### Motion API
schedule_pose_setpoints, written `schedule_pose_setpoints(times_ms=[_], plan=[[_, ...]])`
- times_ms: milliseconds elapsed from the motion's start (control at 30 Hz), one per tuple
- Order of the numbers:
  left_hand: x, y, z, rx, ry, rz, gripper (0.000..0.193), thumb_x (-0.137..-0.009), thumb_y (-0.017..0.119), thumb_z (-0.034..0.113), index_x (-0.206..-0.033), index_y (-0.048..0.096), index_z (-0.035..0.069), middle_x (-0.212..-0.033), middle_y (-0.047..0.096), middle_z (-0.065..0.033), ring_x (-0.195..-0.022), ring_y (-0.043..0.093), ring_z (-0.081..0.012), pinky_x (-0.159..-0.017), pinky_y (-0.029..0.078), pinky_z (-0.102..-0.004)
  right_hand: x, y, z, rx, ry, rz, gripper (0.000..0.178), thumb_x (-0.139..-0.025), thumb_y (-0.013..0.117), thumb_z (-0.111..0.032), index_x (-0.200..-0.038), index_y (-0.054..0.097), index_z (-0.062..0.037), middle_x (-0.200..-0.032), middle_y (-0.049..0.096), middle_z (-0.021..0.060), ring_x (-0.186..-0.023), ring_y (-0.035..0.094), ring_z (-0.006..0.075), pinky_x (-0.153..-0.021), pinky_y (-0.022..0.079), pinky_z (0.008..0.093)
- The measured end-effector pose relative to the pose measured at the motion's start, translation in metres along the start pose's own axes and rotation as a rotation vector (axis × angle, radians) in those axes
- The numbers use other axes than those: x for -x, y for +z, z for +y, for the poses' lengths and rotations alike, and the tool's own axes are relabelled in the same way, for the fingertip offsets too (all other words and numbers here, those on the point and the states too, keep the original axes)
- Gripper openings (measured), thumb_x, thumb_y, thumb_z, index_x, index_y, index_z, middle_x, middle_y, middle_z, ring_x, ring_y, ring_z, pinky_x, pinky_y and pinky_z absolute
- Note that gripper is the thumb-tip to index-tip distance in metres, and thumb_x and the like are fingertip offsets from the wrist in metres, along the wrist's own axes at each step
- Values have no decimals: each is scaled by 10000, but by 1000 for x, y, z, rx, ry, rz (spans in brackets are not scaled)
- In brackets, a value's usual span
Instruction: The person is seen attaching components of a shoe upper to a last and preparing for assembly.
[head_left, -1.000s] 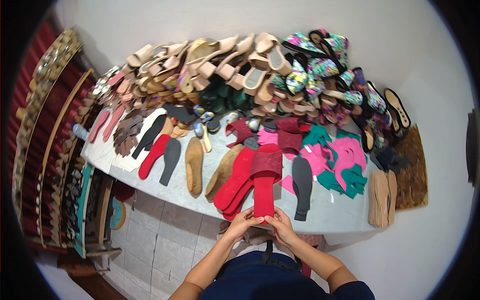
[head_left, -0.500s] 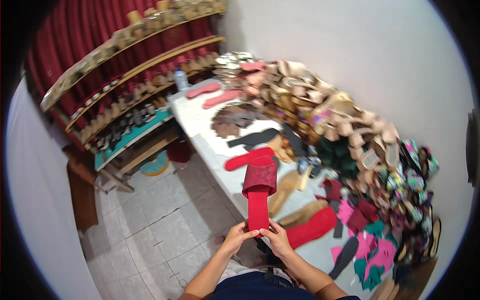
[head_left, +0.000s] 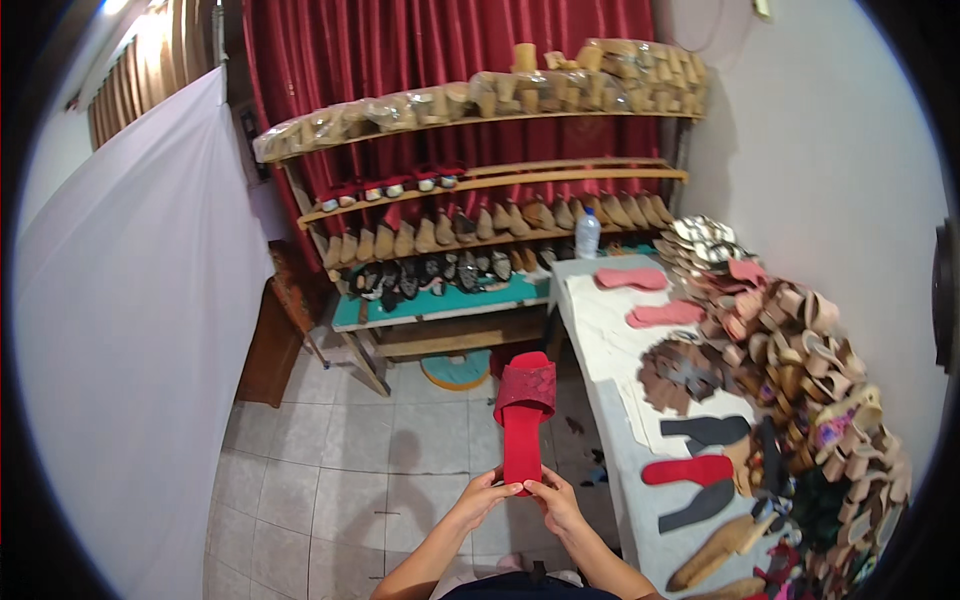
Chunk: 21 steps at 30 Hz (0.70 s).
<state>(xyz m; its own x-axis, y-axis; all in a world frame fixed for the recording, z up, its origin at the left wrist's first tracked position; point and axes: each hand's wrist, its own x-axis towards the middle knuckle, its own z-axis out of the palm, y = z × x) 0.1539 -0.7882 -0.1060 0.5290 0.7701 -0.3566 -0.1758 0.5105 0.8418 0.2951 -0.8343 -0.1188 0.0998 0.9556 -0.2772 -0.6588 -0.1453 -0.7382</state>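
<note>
A red slide sandal [head_left: 522,440] with a dark red textured strap points away from me over the tiled floor. My left hand [head_left: 487,494] pinches its heel end from the left, thumb on top of the insole. From the right, my right hand [head_left: 552,497] grips the same end, its thumb almost meeting the other. The undersides of the fingers are hidden beneath the sole. On the table to the right lie a red insole [head_left: 687,470], dark grey sole pieces [head_left: 697,505] and a wooden shoe last [head_left: 718,555].
A white table [head_left: 600,345] runs along the right, with piled sandals [head_left: 800,330] against the wall. Wooden shelves [head_left: 480,250] with shoe lasts stand ahead before a red curtain [head_left: 420,50]. A water bottle [head_left: 588,235] stands near the table's far end. White cloth [head_left: 140,330] hangs at left.
My view has swung left, away from the table toward the shelves and floor. Both hands still hold the sandal, which is now over the floor instead of beside the table's items.
</note>
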Motion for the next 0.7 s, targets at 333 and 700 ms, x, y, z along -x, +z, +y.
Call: schedule_pose_setpoints(times_ms=[333,700], plan=[[-152,-68,126,92,108,100,451,-759,614,105,-1154,422,-3,-1087,515,-65,-1050,467,-136,-923,346,-267,-214,71,-44,112,-91,-104,422,-741,620,-81,-1122,478,32,-980,557,67,-885,529,123,-783,415,232],[-359,-108,265,155,251,133,415,-766,620,138,-1129,456,24,-1076,522,-52,-1037,473,-127,-927,339,-259,-460,121,-133,134,-137,-213,387,-773,576,-68,-1120,451,50,-996,554,91,-907,545,154,-801,440,258]])
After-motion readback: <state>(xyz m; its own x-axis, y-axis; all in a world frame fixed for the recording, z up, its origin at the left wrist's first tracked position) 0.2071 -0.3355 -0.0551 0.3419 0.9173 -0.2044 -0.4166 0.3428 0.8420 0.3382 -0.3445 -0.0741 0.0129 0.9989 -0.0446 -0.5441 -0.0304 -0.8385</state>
